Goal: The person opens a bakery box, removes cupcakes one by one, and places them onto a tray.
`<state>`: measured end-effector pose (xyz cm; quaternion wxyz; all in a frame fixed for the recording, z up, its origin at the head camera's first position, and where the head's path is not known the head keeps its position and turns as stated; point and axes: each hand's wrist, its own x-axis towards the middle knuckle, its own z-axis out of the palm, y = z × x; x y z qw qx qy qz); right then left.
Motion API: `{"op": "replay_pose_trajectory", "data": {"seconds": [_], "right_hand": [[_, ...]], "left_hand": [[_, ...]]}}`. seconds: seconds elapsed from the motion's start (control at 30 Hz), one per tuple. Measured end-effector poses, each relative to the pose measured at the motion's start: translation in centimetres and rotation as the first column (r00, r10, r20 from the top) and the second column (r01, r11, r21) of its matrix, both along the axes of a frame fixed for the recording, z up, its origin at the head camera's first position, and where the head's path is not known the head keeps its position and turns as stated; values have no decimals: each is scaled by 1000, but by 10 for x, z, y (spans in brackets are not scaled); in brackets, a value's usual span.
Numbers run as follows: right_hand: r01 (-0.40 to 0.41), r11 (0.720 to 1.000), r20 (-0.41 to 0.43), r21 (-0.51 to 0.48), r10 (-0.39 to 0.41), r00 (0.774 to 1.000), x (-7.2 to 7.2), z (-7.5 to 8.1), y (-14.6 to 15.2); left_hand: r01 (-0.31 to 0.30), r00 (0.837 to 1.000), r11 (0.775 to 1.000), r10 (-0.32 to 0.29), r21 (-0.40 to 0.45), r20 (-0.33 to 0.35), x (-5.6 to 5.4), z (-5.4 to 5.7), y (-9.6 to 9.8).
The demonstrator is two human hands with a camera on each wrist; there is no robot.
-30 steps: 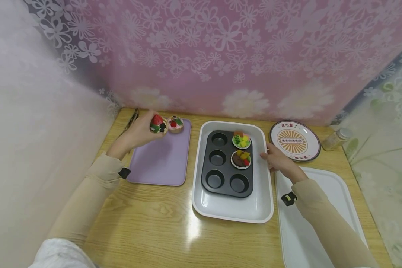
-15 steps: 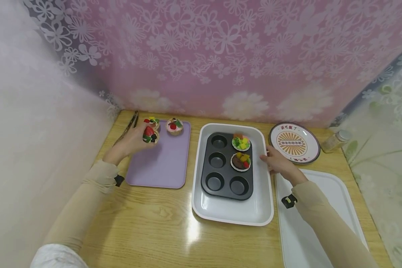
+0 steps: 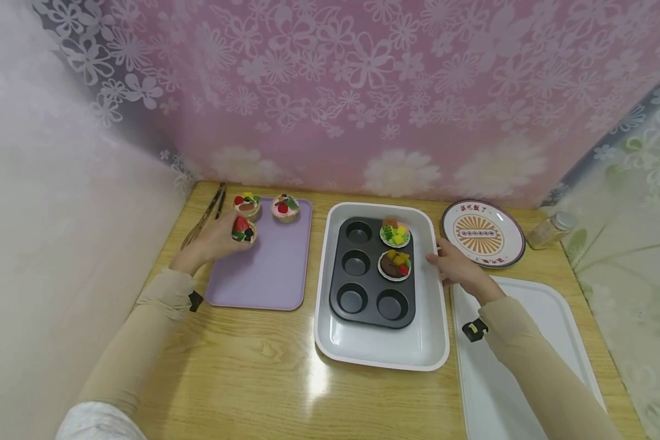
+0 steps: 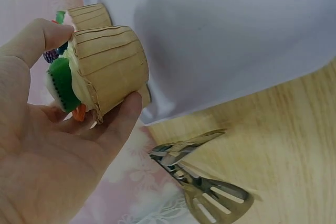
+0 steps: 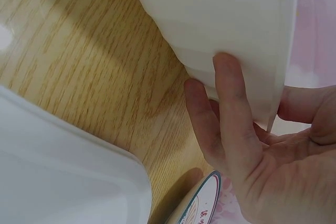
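Observation:
In the head view my left hand (image 3: 213,239) pinches a toy fruit tart (image 3: 244,230) topped with a strawberry, at the left side of the purple tray (image 3: 266,278). The left wrist view shows thumb and fingers on the pleated tan cup of this tart (image 4: 113,69). Two more tarts, one with mixed toppings (image 3: 247,208) and one pink (image 3: 285,209), sit at the tray's back. My right hand (image 3: 458,267) grips the right rim of a deep white tray (image 3: 382,365), thumb inside and fingers outside. In it lies a dark muffin pan (image 3: 374,282).
A green-topped tart (image 3: 395,234) and a brown-topped tart (image 3: 394,266) fill two right-hand wells of the pan. Metal tongs (image 3: 220,194) lie left of the purple tray. At right are a printed plate (image 3: 481,256), a capped jar (image 3: 552,230) and a flat white tray (image 3: 514,366).
My left hand has moved left and nearer with the strawberry tart, and the mixed tart at the purple tray's back left corner has come into view. The right hand has stayed on the rim.

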<state>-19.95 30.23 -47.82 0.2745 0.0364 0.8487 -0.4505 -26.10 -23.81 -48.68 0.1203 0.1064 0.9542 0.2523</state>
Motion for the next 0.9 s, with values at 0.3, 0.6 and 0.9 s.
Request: {"op": "replay_pose_trajectory", "data": {"seconds": [0.3,0.6,0.9], "right_hand": [[5,1000,-5,-15,-5,1000,-1,-3,1],[-2,1000,-9,1,2,1000,-1,-4,1],[1,1000,-16,10,-1,1000,-1,-4,0]], "left_hand": [[5,999,1000,-6,3,51,-3,-10,-3],[8,996,998,-13,66,86,-4,-17,-9],[10,999,994,-5,106,-54,0,42,2]]}}
